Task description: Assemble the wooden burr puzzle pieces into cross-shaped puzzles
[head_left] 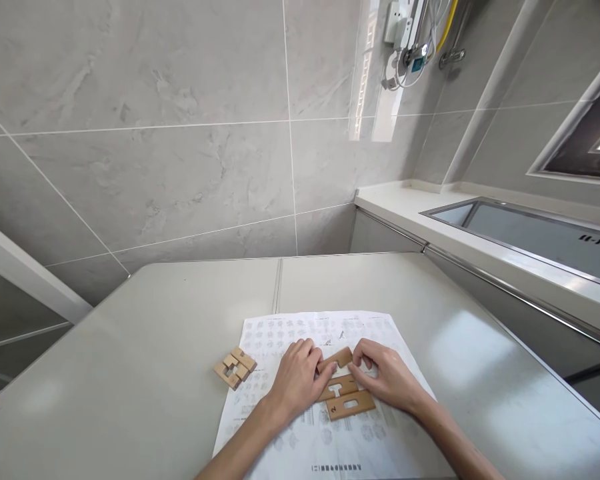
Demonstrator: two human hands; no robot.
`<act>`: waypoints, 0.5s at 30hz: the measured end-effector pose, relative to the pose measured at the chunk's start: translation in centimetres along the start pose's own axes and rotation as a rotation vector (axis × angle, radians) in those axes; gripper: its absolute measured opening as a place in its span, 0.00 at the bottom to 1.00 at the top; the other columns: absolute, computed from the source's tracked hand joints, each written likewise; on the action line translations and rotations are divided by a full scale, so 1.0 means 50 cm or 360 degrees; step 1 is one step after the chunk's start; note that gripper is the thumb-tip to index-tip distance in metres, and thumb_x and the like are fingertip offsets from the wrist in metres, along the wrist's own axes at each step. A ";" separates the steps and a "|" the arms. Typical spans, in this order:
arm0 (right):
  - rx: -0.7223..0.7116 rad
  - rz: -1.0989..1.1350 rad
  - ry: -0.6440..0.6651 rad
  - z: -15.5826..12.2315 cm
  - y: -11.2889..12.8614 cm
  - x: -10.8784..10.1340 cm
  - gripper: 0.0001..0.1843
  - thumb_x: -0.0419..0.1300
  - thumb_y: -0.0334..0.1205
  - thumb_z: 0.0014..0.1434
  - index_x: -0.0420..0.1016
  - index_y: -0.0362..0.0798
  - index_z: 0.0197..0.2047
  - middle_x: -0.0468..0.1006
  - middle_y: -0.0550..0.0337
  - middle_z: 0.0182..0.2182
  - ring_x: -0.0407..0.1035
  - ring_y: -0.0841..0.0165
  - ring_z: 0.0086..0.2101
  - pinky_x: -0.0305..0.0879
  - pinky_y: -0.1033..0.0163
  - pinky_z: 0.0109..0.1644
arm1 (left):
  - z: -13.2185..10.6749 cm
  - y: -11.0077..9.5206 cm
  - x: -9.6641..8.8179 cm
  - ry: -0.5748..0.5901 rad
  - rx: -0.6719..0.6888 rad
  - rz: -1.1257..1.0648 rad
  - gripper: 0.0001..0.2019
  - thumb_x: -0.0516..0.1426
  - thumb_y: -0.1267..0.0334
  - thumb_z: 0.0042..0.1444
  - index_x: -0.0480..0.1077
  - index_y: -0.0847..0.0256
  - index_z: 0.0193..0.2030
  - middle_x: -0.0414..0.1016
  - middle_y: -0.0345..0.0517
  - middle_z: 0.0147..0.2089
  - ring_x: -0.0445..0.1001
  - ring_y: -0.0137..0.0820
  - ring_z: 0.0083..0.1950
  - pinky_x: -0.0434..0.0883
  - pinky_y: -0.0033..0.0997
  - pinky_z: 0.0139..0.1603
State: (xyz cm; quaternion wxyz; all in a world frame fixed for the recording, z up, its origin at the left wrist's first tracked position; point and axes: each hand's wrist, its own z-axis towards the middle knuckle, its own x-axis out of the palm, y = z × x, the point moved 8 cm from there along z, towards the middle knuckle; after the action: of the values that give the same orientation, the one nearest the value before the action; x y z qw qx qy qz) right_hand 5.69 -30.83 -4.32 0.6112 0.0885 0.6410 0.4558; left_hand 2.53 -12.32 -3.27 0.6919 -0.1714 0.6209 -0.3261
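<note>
Nearest, inward of the right hand, lies a slotted wooden piece marked 2. Just beyond, seemingly touching it, is a piece with a T-shaped cutout. Beyond that, a third wooden piece spans the gap between the hands: the left hand has thumb and fingers closed on one end; the right thumb and forefinger are narrowly parted at the other, and I cannot tell whether they grip. Contact at both ends probably steadies it. That makes three pieces between two hands. Left of the left hand, across the edge of one printed sheet, sits one wooden cluster, its parts hard to count, perhaps set aside for elbow room. The sheet lies beneath both hands, maybe for consulting. Under everything is one pale table; farther, beyond the right hand, one sink.
</note>
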 end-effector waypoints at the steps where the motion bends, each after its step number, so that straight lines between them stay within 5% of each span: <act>1: -0.0022 -0.0001 0.0023 -0.001 0.004 0.002 0.10 0.61 0.42 0.66 0.68 0.53 0.33 0.74 0.63 0.31 0.68 0.63 0.32 0.62 0.60 0.38 | 0.001 0.003 -0.002 -0.0021 -0.0022 -0.0055 0.20 0.57 0.50 0.69 0.61 0.55 0.28 0.72 0.46 0.35 0.70 0.41 0.40 0.67 0.43 0.43; 8: -0.0111 0.0026 0.0199 -0.011 0.022 0.019 0.15 0.71 0.41 0.59 0.66 0.53 0.33 0.75 0.63 0.35 0.69 0.61 0.39 0.65 0.58 0.46 | 0.007 0.038 -0.015 -0.0094 -0.0296 -0.0658 0.22 0.47 0.42 0.76 0.62 0.54 0.36 0.66 0.35 0.25 0.64 0.30 0.25 0.64 0.31 0.30; 15: -0.0107 0.0005 0.0296 -0.024 0.029 0.033 0.28 0.81 0.42 0.45 0.67 0.55 0.40 0.76 0.61 0.42 0.68 0.57 0.42 0.68 0.55 0.47 | -0.002 0.048 -0.012 -0.0175 -0.0387 -0.1065 0.22 0.47 0.39 0.76 0.63 0.56 0.42 0.65 0.33 0.27 0.62 0.27 0.25 0.64 0.29 0.30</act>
State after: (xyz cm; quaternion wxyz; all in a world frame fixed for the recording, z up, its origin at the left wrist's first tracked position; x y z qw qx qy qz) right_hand 3.64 -29.45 -4.69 0.5508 0.0262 0.6792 0.4843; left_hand 3.02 -10.17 -4.37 0.5538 -0.4634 0.5266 -0.4487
